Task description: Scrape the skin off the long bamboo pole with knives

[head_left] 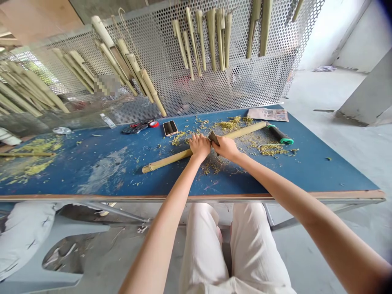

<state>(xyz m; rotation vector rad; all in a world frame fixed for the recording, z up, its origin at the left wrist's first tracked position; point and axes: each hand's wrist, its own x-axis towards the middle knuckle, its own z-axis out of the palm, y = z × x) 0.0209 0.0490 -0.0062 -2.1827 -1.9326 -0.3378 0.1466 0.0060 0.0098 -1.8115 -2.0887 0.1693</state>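
A pale, debarked-looking bamboo pole [245,131] lies slantwise on the blue table, its near end to the left. My left hand [199,146] is closed over the middle of the pole, fingers wrapped on top. Right beside it, my right hand [226,147] grips a dark flat blade [213,138] that stands tilted across the pole. The blade's lower part is hidden by my fingers and the pole. Thin yellow-green shavings [234,123] are scattered behind the pole and around both hands.
Past the pole's far end lies a saw-like tool with a black and green handle [280,134], near a paper packet [268,114]. A phone [170,128], red tape roll [153,124] and bottle [108,121] sit farther left. Bamboo pieces [211,38] hang on the perforated metal panel [171,85].
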